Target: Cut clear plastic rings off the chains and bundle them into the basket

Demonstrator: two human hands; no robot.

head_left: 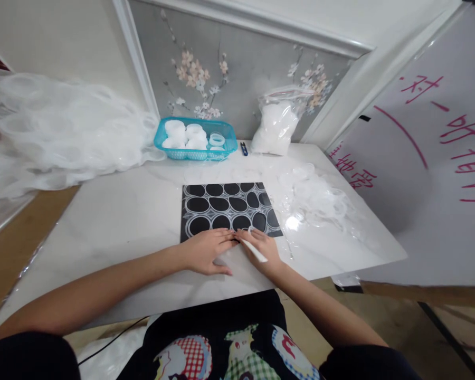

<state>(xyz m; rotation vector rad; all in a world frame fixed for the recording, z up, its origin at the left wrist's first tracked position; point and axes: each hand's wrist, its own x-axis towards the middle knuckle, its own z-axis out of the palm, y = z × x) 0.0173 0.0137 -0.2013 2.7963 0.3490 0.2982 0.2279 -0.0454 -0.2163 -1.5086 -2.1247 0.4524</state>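
Observation:
A black mat (227, 208) lies on the white table (122, 221), covered by a clear plastic sheet moulded into oval rings. My left hand (208, 250) lies flat, fingers stretched out, pressing on the sheet at the mat's near edge. My right hand (261, 247) sits just to its right, fingers closed round a thin white stick-like tool (255, 252) whose tip meets the sheet beside my left fingertips.
A turquoise basket (196, 140) with white rings stands at the back. Beside it are a small blue clipper (244, 149) and a bag of white pieces (277, 124). Clear plastic scraps (314, 200) lie right of the mat; a big heap of plastic sheeting (51, 132) fills the left. A white board with pink writing (431, 158) leans at right.

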